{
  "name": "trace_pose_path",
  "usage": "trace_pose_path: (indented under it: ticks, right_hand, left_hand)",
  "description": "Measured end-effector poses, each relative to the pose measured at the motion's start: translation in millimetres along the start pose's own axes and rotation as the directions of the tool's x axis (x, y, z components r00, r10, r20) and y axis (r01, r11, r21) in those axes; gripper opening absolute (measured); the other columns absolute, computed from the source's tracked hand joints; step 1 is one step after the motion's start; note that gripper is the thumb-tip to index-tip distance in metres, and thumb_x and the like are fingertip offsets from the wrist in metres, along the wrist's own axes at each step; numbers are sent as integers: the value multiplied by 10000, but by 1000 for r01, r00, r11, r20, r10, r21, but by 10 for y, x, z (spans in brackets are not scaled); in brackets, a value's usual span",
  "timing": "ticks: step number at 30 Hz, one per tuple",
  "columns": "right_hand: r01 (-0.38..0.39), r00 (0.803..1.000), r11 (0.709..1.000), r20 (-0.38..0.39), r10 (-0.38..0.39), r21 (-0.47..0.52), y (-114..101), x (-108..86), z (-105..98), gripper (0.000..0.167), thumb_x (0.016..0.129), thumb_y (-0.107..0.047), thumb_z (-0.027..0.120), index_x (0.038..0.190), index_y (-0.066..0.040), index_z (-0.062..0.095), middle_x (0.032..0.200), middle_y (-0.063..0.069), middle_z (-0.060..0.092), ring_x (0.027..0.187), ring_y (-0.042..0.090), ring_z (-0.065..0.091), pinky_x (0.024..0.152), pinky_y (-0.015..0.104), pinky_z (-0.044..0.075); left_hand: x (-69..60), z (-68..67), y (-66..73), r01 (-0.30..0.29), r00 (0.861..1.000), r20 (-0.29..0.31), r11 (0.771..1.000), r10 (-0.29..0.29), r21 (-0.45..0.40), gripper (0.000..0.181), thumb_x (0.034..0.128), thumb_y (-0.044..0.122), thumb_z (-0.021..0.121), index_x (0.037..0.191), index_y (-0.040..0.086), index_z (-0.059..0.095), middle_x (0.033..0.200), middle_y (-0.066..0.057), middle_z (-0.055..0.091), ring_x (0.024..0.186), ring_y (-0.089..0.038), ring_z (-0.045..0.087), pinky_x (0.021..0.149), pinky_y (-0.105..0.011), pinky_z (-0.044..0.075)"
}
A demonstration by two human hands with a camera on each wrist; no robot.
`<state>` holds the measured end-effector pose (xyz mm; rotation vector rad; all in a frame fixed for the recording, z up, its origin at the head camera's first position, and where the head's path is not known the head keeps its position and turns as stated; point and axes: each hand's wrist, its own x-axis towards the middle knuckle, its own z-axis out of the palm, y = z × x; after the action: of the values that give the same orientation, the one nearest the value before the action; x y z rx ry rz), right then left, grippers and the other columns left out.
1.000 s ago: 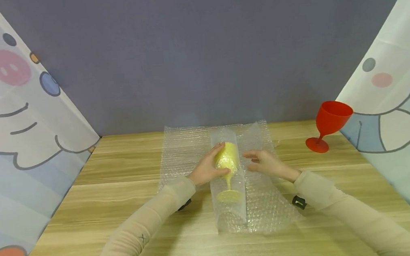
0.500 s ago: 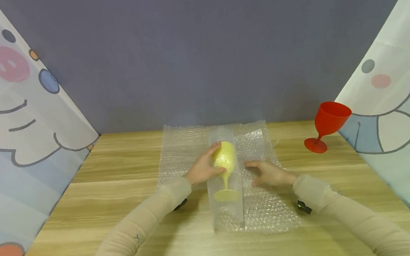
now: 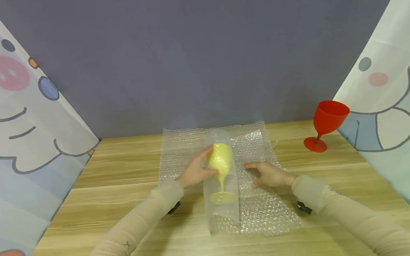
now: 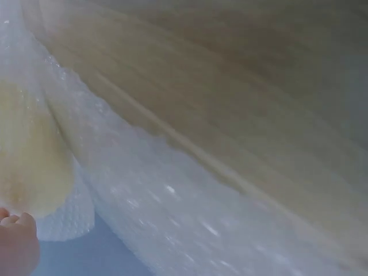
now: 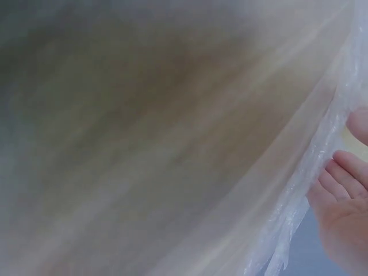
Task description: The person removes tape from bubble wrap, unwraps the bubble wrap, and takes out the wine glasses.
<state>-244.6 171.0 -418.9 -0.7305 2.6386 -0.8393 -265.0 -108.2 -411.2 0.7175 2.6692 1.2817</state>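
Note:
A yellow goblet [image 3: 221,156] lies on its side inside a folded layer of bubble wrap [image 3: 267,208], its bowl toward the back and its foot toward the front. My left hand [image 3: 195,172] holds the wrapped bowl from the left, fingers over the top and thumb near the stem. To the right, my right hand [image 3: 269,174] is spread low over the loose wrap, apart from the goblet; whether it touches the sheet I cannot tell. Fingertips [image 4: 18,244] show beside the yellow bowl in the left wrist view. Part of the right palm [image 5: 345,230] appears in the right wrist view.
A red goblet [image 3: 326,119] stands upright at the back right of the wooden table [image 3: 115,184]. Behind the table rises a grey wall [image 3: 198,55], with cartoon-printed panels on both sides. Bubble wrap also spreads flat behind and left of the left hand.
My left hand and the wrapped yellow goblet have shifted a little to the left. The right hand now lies farther from the goblet, with its fingers more spread.

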Motion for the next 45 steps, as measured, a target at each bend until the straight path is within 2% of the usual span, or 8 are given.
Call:
trace_pose_path:
  ticks: [6, 17, 21, 29, 34, 37, 41, 45]
  right_hand:
    - [-5, 1000, 1000, 1, 5, 1, 2, 18, -2, 763, 684, -179, 754, 1337, 22, 415, 1403, 193, 397, 1307, 393, 326, 1092, 516, 247]
    - [-7, 1000, 1000, 3, 7, -6, 3, 11, -2, 757, 686, -166, 756, 1340, 12, 420, 1396, 181, 414, 1304, 380, 340, 1089, 502, 267]
    - [1, 1000, 1000, 8, -1, -3, 12, 25, 9, 764, 690, -172, 753, 1346, 18, 410, 1397, 187, 410, 1304, 384, 337, 1087, 505, 268]
    - [-13, 1000, 1000, 12, 12, 26, 27, 18, 11, 768, 693, -164, 752, 1352, 16, 401, 1401, 189, 404, 1313, 381, 324, 1098, 503, 245]
    - [-2, 1000, 1000, 10, 2, 30, 30, 21, 12, 758, 698, -156, 751, 1349, 20, 404, 1405, 191, 397, 1314, 389, 317, 1097, 513, 239]
    - [0, 1000, 1000, 6, 0, 23, 34, 19, 6, 756, 697, -151, 751, 1350, 13, 406, 1407, 183, 398, 1316, 383, 316, 1099, 509, 239]
    - [16, 1000, 1000, 9, -16, 20, 40, 14, 4, 750, 701, -152, 750, 1347, 18, 409, 1403, 189, 400, 1314, 385, 320, 1097, 510, 245]
    - [34, 999, 999, 11, -35, 17, 43, 14, 8, 743, 701, -159, 750, 1334, 38, 415, 1395, 212, 402, 1303, 405, 326, 1084, 530, 254]
  left_hand:
    - [-81, -82, -51, 32, 999, -24, 999, -31, 34, 901, 722, 361, 750, 1456, 240, 240, 1505, 30, 262, 1383, -254, 235, 1118, -501, 192]
    - [-150, -193, -110, 77, 997, 9, 997, -77, 21, 915, 715, 377, 749, 1458, 246, 233, 1507, -5, 254, 1345, -330, 299, 1093, -500, 254]
    - [-190, -231, -133, 65, 998, 10, 997, -66, 27, 904, 725, 360, 745, 1458, 205, 240, 1508, -30, 252, 1332, -356, 313, 1088, -497, 268]
    - [-233, -261, -136, 44, 998, 34, 999, -45, 26, 850, 756, 287, 732, 1445, 114, 265, 1516, -58, 224, 1365, -307, 263, 1101, -456, 256]
    - [-283, -301, -10, 26, 999, 46, 999, -28, 35, 782, 783, 274, 708, 1433, 125, 300, 1519, -24, 228, 1376, -272, 249, 1108, -470, 234]
    - [-361, -307, 147, 9, 998, 65, 1000, -8, -16, 701, 807, 232, 686, 1415, 146, 347, 1505, 16, 266, 1367, -270, 269, 1106, -479, 243]
    - [-535, -243, 399, -11, 987, 157, 996, 25, -91, 637, 833, 220, 663, 1401, 185, 377, 1476, 23, 326, 1362, -263, 279, 1114, -473, 240]
    - [-697, -119, 604, -23, 961, 274, 997, 44, -79, 679, 816, 287, 681, 1410, 202, 363, 1480, -7, 323, 1370, -228, 264, 1119, -473, 227]
